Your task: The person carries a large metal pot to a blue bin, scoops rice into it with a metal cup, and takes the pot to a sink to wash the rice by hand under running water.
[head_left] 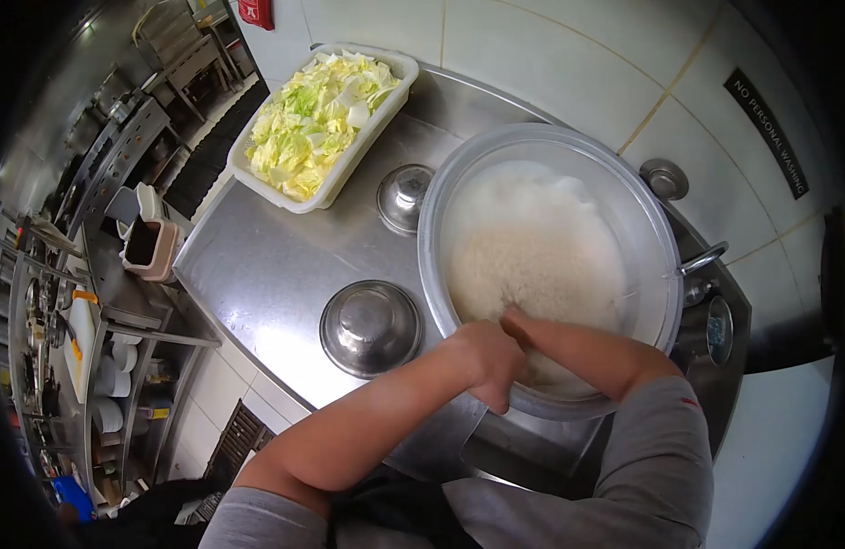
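A big round aluminium pot (656, 229) with a loop handle holds cloudy white water and pale grains that look like rice (523, 265). My right hand (516, 318) reaches down into the grains near the pot's near-left side; its fingers are hidden under them. Over the near-left rim my left hand (492, 363) is closed, wrapped on the edge of the pot, with the fingers partly out of sight. Two upturned metal bowls lie left of the pot: a larger bowl (370, 328) and a smaller bowl (407, 198).
A white plastic basket (314, 194) of chopped cabbage (324, 119) stands at the back left of the steel counter (267, 252). Behind the pot rises a tiled wall with a black sign (766, 133). Shelves with dishes (109, 416) and a cutting board (78, 348) are at left.
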A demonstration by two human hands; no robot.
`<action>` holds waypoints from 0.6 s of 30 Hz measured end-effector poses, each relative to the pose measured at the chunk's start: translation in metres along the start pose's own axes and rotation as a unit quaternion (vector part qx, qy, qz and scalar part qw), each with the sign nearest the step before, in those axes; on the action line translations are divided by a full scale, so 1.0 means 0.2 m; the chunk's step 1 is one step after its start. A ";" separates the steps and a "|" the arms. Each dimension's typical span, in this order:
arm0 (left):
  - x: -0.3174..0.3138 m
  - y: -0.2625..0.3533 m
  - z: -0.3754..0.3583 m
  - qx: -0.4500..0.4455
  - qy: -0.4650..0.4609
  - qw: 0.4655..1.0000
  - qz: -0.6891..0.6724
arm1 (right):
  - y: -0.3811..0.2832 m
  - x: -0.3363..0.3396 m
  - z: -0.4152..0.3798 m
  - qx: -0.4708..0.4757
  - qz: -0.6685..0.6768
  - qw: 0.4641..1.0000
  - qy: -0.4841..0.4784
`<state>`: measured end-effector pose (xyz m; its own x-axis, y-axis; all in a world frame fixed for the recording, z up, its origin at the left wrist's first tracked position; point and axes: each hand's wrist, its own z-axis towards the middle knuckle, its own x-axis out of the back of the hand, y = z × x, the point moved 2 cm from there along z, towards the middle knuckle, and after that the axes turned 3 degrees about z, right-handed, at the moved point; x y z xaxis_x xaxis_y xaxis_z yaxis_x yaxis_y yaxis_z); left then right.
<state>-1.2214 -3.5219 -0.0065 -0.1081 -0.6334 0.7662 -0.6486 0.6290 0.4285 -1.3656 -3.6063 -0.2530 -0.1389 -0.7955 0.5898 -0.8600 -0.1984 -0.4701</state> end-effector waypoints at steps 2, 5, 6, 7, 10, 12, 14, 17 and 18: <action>-0.01 0.00 0.02 0.005 -0.008 1.000 0.002 | -0.09 0.13 0.18 -0.003 -0.048 0.999 0.014; -0.01 -0.01 0.02 0.011 -0.020 1.000 0.006 | -0.08 0.37 0.37 -0.050 -0.083 0.994 0.040; -0.01 0.00 0.02 0.011 -0.021 1.000 0.009 | -0.04 0.45 0.39 -0.074 -0.088 0.992 0.050; -0.01 0.00 0.01 0.014 -0.024 1.000 0.008 | 0.01 0.52 0.38 -0.104 -0.090 0.988 0.063; 0.00 0.00 0.00 0.005 -0.017 1.000 0.007 | 0.19 0.70 0.26 -0.215 -0.095 0.966 0.105; -0.01 0.00 0.01 -0.014 0.001 1.000 0.008 | 0.31 0.78 0.14 -0.267 -0.101 0.950 0.127; 0.00 0.00 0.00 -0.013 0.005 1.000 0.002 | 0.43 0.80 0.05 -0.277 -0.107 0.946 0.129; -0.01 0.00 0.00 -0.017 0.013 1.000 -0.007 | 0.55 0.73 -0.09 -0.268 -0.126 0.950 0.102; -0.01 0.00 0.00 -0.020 0.016 1.000 -0.010 | 0.53 0.66 -0.12 -0.258 -0.127 0.954 0.089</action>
<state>-1.2206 -3.5212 -0.0084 -0.0708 -0.6314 0.7722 -0.6191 0.6348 0.4623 -1.4878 -3.7179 -0.2098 0.0647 -0.6396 0.7660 -0.9977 -0.0271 0.0616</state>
